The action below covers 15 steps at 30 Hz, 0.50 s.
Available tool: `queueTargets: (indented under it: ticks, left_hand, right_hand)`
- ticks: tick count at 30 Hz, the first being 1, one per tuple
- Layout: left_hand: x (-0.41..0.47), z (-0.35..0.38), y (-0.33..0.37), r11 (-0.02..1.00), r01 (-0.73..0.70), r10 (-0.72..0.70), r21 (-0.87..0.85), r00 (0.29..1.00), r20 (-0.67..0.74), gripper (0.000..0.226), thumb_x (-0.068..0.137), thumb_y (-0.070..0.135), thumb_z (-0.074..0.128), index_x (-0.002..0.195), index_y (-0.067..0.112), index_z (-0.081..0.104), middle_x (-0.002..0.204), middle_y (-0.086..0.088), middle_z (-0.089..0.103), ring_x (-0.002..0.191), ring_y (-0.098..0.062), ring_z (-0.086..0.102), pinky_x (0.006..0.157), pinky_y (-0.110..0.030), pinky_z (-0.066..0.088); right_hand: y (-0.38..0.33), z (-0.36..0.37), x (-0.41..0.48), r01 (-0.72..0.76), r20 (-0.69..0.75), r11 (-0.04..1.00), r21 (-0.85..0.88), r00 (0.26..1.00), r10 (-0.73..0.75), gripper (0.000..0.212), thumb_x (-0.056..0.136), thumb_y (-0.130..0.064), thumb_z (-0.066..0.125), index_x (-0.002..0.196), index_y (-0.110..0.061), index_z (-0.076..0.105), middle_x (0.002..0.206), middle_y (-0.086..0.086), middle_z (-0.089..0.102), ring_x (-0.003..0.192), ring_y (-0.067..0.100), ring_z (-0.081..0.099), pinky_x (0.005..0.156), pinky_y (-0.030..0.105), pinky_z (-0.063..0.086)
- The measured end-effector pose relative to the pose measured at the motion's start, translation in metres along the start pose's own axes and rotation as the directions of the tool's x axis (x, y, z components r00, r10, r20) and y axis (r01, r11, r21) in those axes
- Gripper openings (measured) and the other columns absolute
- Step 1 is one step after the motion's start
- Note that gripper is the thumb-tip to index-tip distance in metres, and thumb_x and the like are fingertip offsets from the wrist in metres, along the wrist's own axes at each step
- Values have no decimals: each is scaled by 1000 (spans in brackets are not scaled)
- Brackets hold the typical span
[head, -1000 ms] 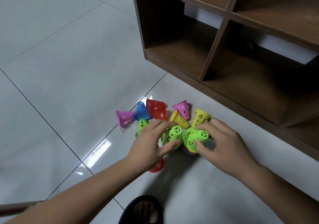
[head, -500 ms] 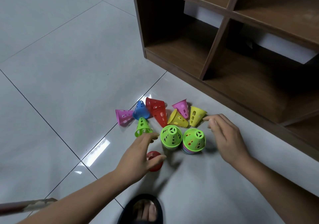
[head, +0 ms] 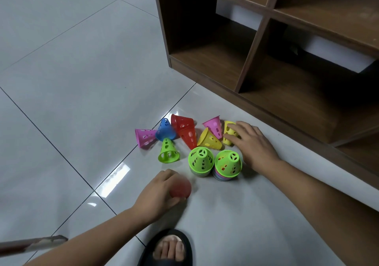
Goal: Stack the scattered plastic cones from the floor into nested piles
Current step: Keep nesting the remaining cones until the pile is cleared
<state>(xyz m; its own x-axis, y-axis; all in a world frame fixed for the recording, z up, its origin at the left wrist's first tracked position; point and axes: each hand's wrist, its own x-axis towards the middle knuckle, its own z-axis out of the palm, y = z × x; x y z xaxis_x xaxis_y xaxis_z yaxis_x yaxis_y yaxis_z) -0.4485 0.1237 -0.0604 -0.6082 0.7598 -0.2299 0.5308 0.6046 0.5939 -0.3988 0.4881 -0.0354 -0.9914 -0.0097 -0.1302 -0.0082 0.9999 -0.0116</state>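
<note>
Head view: L hand is wrapped round a red cone (blurred) at the near edge of the group. R hand has fingers curled over a yellow cone lying on its side, nearest the shelf unit. Cones look light, thin, holed plastic: stiff enough to pinch, prob. slippery on the glossy floor. Best held round the narrow end or by the rim. A green-topped pile and a second pile stand upright side by side betw. the hands. Loose pink, blue, red, yellow & green cones crowd just behind, so a careless reach could tip a pile.
</note>
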Motion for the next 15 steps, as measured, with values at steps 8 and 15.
queueTargets:
  ticks: [8, 15]
  left_hand:
    - [2, -8, -5, 997, -25, 21, -70, 998, -52, 57, 88, 65, 74, 137, 41, 60, 130, 21, 56, 121, -6, 53, 102, -32, 50]
    - [9, -56, 30, 993, -54, 25, -101, 964, -264, 52, 87, 62, 80, 132, 43, 61, 126, 21, 57, 116, -6, 58, 91, -20, 53]
  right_hand:
    - [-1, 5, -5, -191, -39, 973, -128, 981, 188, 83, 64, -3, 83, 141, -23, 59, 128, 13, 51, 108, 37, 53, 87, 46, 47]
    - [9, 11, -10, -329, -74, 926, -184, 944, 320, 49, 77, -12, 79, 122, -19, 61, 113, 13, 50, 100, 35, 49, 85, 47, 43]
